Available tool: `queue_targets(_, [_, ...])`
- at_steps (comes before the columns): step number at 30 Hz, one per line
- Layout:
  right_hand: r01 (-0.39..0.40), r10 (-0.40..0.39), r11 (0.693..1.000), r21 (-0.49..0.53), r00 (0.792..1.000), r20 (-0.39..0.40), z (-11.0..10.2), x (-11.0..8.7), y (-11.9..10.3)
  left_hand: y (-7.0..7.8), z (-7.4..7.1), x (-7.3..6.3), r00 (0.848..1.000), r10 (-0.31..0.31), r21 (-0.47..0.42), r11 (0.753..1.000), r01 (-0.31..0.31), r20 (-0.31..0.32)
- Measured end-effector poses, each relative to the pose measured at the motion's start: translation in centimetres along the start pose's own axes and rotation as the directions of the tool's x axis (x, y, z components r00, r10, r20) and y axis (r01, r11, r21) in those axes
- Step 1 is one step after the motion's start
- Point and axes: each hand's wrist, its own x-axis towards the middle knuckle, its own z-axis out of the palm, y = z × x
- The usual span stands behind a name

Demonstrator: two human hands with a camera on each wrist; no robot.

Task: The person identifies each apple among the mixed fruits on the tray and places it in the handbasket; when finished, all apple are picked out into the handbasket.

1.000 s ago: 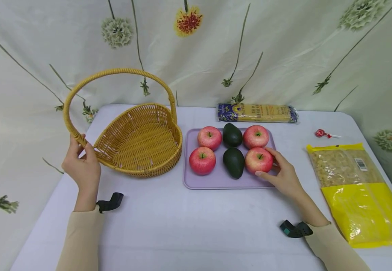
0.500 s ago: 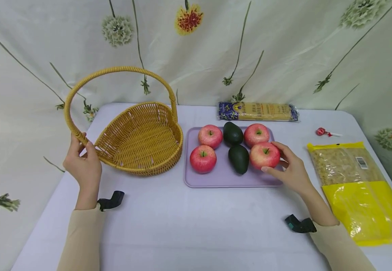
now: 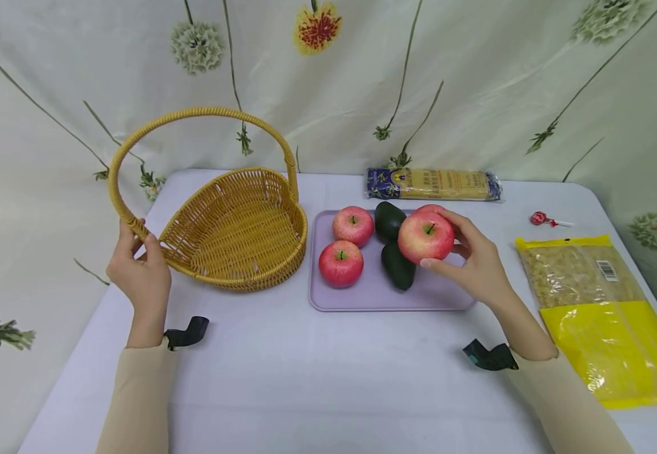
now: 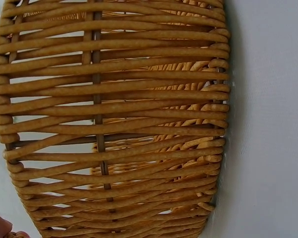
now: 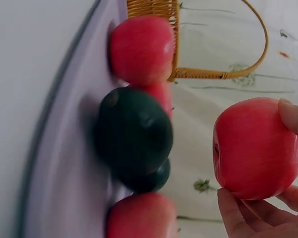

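My left hand (image 3: 142, 271) grips the lower left end of the arched handle of a yellow wicker basket (image 3: 238, 233), which stands on the table with nothing in it. In the left wrist view the basket's woven side (image 4: 114, 104) fills most of the picture. My right hand (image 3: 473, 261) holds a red apple (image 3: 425, 236) between thumb and fingers. The right wrist view shows this held apple (image 5: 256, 148) raised off the lilac tray (image 3: 362, 302). On the tray lie two dark green avocados (image 3: 399, 267) and three more apples (image 3: 341, 263), one mostly hidden behind the held apple.
A pack of dry noodles (image 3: 436, 185) lies behind the tray. To the right are a red lollipop (image 3: 540, 218) and a large yellow bag of pasta-like pieces (image 3: 612, 328). A flower-patterned cloth (image 3: 328, 88) hangs behind the white table (image 3: 317, 372).
My right hand has lifted the front right apple off the tray, first slightly right, then up and left. The front avocado has shifted a little right. My left hand stays on the handle.
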Motion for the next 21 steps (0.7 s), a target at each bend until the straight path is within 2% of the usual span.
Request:
queue_targets(9, [-0.010, 0.006, 0.998, 0.058, 0.998, 0.058, 3.8, 4.2, -3.9, 0.0, 0.0, -0.2, 1.000, -0.013, -0.006, 1.000, 0.013, 0.010])
queue_targets(21, [-0.024, -0.005, 0.991, 0.131, 0.976, 0.218, 12.4, 9.4, -7.5, -0.2, 0.1, -0.1, 1.000, -0.012, -0.041, 0.999, 0.012, -0.007])
